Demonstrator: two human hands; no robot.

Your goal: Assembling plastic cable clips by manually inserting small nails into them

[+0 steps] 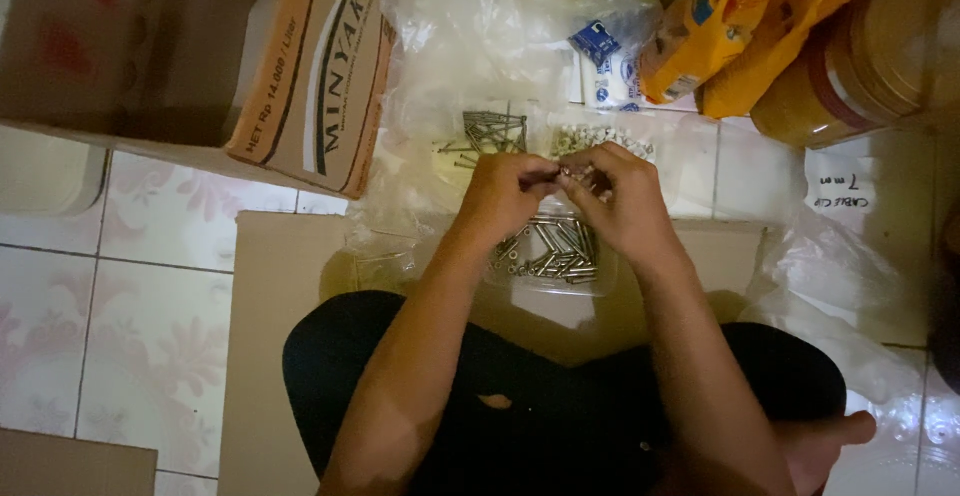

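Above the tray of bolts [553, 253], left hand [503, 191] and right hand [618, 199] met, fingertips pinched shut on one small bolt [571, 169] between them, likely for close fitting.

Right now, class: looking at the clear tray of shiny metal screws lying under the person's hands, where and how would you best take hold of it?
Grip the clear tray by its near rim, coming from the person's side, probably with thumb above and fingers beneath. That edge lies bare, while the left hand and right hand hover over the far part, and the screws lie loose, so keep it level.
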